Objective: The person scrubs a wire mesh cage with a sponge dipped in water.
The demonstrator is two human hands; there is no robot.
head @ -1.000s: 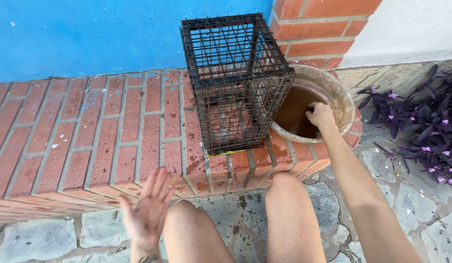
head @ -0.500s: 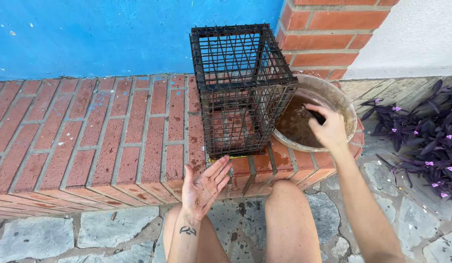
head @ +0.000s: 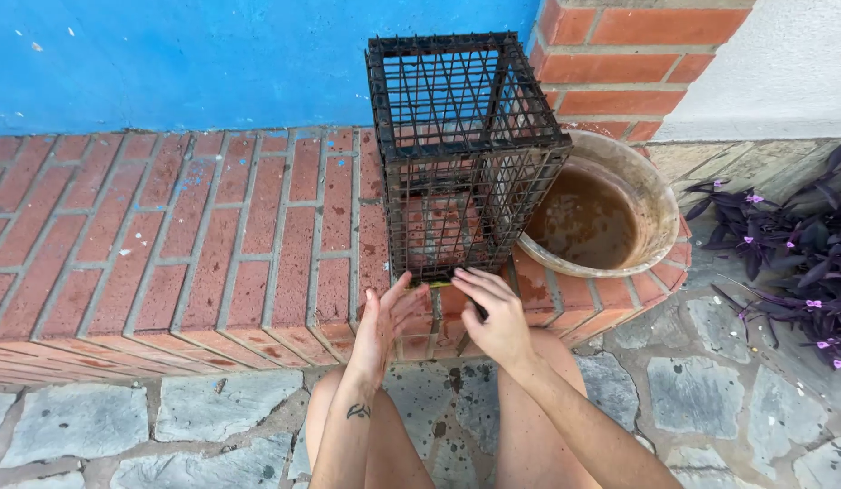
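On the brick ledge: a tall black wire-mesh cage (head: 461, 154) stands upright near the front edge, below a blue painted wall (head: 194, 59).
Left hand (head: 384, 330): fingers spread, palm turned inward, at the cage's lower front corner; half a second ago it hung lower with the palm up, clear of the cage.
Right hand (head: 493, 317): fingers curled over a small dark object at the cage's bottom edge; whether its grip is closed on it I cannot tell. Earlier it rested on the bowl's rim.
Beside the cage: a round, worn clay bowl (head: 651, 195) with brown water, touching the cage's right side.
Right edge: purple-leaved plants (head: 796, 244).
Below: grey stone paving (head: 86, 421) and the person's bare knees.
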